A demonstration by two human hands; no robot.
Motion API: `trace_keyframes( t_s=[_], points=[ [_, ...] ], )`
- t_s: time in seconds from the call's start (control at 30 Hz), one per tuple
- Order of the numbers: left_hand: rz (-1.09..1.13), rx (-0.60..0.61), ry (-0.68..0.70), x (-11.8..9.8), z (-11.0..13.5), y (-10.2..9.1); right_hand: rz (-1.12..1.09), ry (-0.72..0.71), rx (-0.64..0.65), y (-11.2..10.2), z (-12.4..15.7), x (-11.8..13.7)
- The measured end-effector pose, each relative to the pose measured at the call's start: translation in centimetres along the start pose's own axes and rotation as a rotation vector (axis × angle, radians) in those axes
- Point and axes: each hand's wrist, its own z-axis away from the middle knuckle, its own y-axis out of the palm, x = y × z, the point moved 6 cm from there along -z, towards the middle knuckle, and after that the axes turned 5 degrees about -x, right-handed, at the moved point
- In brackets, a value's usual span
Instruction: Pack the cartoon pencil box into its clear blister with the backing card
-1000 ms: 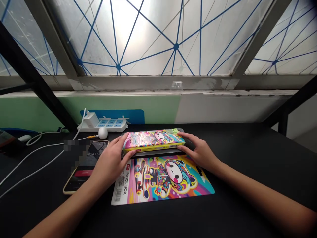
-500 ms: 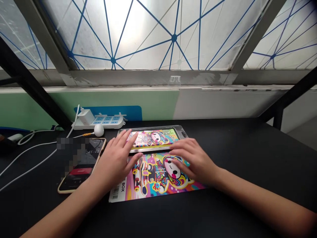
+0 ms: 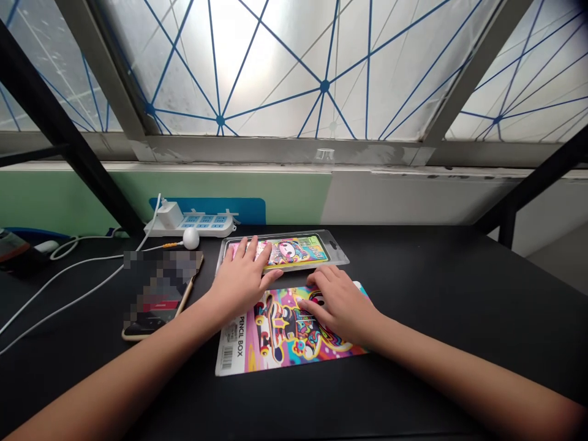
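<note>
A colourful cartoon-printed pencil box (image 3: 294, 251) lies in a clear plastic blister tray (image 3: 333, 257). My left hand (image 3: 241, 280) rests flat with spread fingers on the box's left end, without gripping it. Below the tray lies a printed cardboard backing card (image 3: 243, 343) marked "PENCIL BOX", with a barcode at its lower left. My right hand (image 3: 340, 304) rests on the card's upper part, fingers slightly curled, hiding part of the cartoon and touching nothing else.
A smartphone (image 3: 158, 294) with a blurred screen lies left of my left hand. Behind it stand a white power strip (image 3: 204, 225) with a plugged-in charger and a round white object (image 3: 191, 238). White cables (image 3: 59, 300) cross the black desk (image 3: 459, 306).
The pencil box no longer sits between both hands above the card; it lies in the blister tray. My right hand has moved off it onto the card, and my left hand lies on top.
</note>
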Motion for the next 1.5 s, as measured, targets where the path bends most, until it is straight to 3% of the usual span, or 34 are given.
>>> trace_keyframes(
  t_s=[0.13,0.33,0.47,0.57,0.7,0.87,1.03,1.33,1.5],
  points=[
    [0.003,0.007,-0.011,1.0,0.2,-0.6,0.098,0.029,-0.048,-0.2,0.0,-0.5],
    [0.11,0.091,-0.041,2.4,-0.2,-1.5,-0.055,0.162,-0.024,-2.7,0.6,-2.2],
    [0.163,0.011,0.001,2.2,-0.3,-2.7,-0.054,0.296,0.022,-5.1,0.3,-7.3],
    [0.096,-0.06,0.056,1.4,0.0,-3.1,-0.101,0.445,0.194,-5.2,0.5,-12.8],
    [-0.003,-0.096,0.101,0.7,0.3,-2.8,-0.118,0.481,0.217,-5.2,0.7,-16.5],
    [-0.017,-0.085,0.096,0.8,0.6,-2.4,-0.174,0.441,0.101,-4.0,0.0,-13.8],
    [-0.016,-0.083,0.088,0.9,0.7,-2.2,-0.241,0.419,0.157,-2.2,-0.1,-11.0],
    [-0.022,-0.058,0.111,1.0,0.7,-1.7,-0.214,0.53,0.179,-3.2,0.3,-15.0],
    [-0.008,-0.065,0.12,1.1,0.8,-1.6,-0.22,0.552,0.118,-3.5,0.3,-15.3]
  ],
)
